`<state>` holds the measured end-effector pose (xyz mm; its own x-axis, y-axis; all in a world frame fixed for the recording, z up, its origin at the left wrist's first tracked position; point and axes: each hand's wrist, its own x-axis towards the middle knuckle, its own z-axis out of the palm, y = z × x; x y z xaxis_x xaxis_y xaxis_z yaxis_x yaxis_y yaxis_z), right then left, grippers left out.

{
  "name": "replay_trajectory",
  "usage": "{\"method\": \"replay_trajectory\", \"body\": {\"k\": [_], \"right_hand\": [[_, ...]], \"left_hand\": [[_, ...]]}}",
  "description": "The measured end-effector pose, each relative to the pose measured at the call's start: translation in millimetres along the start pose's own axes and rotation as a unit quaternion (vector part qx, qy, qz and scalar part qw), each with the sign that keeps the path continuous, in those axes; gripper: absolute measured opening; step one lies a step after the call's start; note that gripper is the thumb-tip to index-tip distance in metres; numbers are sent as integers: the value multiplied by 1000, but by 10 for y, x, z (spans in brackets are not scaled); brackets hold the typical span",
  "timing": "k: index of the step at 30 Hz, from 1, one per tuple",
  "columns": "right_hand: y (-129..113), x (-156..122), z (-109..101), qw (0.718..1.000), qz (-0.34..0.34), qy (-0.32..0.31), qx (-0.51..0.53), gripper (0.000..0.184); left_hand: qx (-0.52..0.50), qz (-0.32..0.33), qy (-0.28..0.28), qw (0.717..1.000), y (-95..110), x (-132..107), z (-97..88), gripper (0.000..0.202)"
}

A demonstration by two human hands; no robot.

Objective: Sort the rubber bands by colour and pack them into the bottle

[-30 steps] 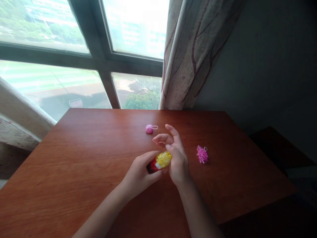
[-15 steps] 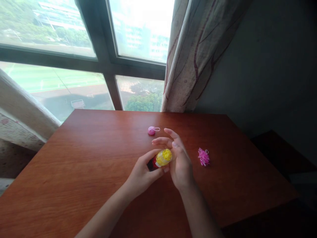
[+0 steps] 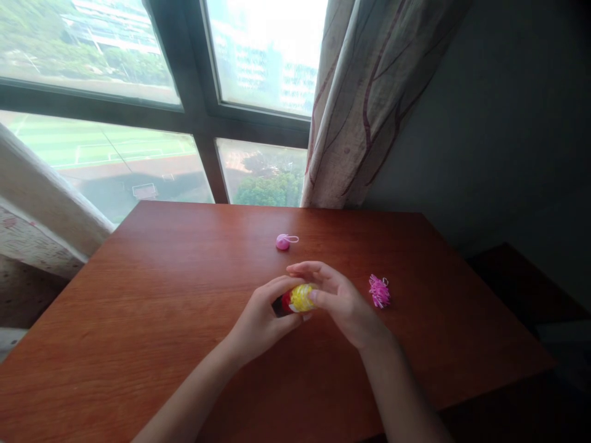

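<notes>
My left hand [image 3: 261, 320] is wrapped round a small clear jar [image 3: 301, 298], tilted with its open-looking end to the right. Yellow pieces fill that end, and red shows lower down by my left palm. My right hand [image 3: 344, 301] is curled at the same end, its thumb on the yellow part and its fingers bent over the far side; what its fingertips touch is partly hidden. Beyond the hands stands a pink cap-like piece [image 3: 283, 242] with a thin loop. To the right of my right hand lies a bunch of pink strands [image 3: 379, 291] with a pale loop.
Everything rests on or above a reddish-brown wooden table [image 3: 152, 295]. Its back edge meets a window with a dark frame [image 3: 194, 117]. Patterned curtains [image 3: 351, 123] hang at both sides, and a dark wall [image 3: 484, 135] is to the right.
My right hand has turned and closed in, from fingers spread beside the jar to thumb and fingers curled at its yellow end. My left hand keeps its hold.
</notes>
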<state>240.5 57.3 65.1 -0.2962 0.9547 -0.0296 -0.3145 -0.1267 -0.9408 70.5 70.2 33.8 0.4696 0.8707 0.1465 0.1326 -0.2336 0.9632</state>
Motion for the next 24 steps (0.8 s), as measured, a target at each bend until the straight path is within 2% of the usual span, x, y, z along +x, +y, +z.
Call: {"method": "replay_trajectory", "body": {"k": [3,5,9,12,15,18,22,24], "right_hand": [[-125,39,-118,990,60,-66,-107,40],[-208,83,-163,970,63,-95,-213,43],[-316,177,-150,895,9,-124,-429,46],[-328,211,-93,841,11,-115,-529,44],[-321,197,-48,815,33,-63,-575,42],[-350,150,-35,821,35,-31,-569,40],[-436,81,-67,866,32,-48,-497,39],[-468,55,-95,879,32,-50,-473,39]], "left_hand": [[63,24,-22,997,-6,-5,-25,35],[100,29,-25,994,-19,-10,-29,37],[152,43,-28,987,-62,-22,-18,39],[175,55,-27,983,-81,-28,-20,41],[171,57,-17,983,-68,-24,-40,40],[142,54,-16,988,-29,-15,-58,39],[105,52,-24,993,18,-10,-56,41],[94,52,-25,994,30,-11,-50,42]]}}
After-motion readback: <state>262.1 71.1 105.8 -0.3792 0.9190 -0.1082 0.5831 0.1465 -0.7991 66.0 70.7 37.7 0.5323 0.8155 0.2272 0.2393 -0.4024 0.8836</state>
